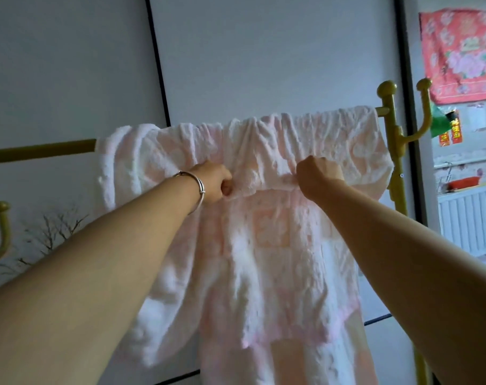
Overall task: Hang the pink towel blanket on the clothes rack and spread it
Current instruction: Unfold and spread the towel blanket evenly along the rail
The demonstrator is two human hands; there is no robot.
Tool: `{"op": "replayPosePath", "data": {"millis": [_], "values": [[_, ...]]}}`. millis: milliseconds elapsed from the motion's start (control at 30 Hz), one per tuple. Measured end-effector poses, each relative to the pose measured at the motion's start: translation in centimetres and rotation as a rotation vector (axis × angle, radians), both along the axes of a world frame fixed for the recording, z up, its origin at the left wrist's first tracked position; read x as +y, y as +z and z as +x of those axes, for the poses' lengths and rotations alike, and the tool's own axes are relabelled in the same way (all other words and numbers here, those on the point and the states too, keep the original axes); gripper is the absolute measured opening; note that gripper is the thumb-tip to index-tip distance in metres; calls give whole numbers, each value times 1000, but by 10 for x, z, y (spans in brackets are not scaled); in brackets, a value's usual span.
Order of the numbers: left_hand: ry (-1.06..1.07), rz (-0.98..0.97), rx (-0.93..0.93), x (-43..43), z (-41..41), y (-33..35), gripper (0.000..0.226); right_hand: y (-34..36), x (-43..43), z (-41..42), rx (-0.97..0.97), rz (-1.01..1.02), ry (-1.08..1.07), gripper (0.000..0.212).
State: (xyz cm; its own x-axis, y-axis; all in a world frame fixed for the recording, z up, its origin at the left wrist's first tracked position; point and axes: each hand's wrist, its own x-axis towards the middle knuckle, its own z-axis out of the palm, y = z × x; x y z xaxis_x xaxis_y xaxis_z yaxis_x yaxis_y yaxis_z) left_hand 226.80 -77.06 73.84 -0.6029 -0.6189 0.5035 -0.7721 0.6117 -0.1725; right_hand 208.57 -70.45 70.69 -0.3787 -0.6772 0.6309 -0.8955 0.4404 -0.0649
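The pink towel blanket [264,245] hangs bunched and wrinkled over the gold bar of the clothes rack [42,150], covering the bar from mid-left to the right post [389,129]. My left hand [212,183], with a silver bracelet on the wrist, is shut on a fold of the blanket just below the bar. My right hand [318,175] grips the same rolled fold a little to the right. The stretch of cloth between my hands is pulled taut. Below them the blanket falls in loose, uneven folds.
Grey wardrobe panels with black dividers [158,65] stand right behind the rack. Gold hooks stick out at the left [0,232] and right [423,107]. A red floral cloth [461,54] hangs on the far wall at right, above a white radiator [469,220].
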Motion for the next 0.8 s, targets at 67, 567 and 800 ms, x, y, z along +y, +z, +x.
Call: {"op": "replayPosePath", "data": {"millis": [67, 567, 800], "values": [[-12, 37, 29, 1, 2, 0, 27, 3, 2, 6, 35, -74, 29, 29], [-138, 1, 173, 11, 26, 22, 13, 31, -13, 84, 222, -198, 467, 31], [163, -434, 223, 1, 56, 37, 34, 38, -27, 89, 133, -128, 411, 31]]}}
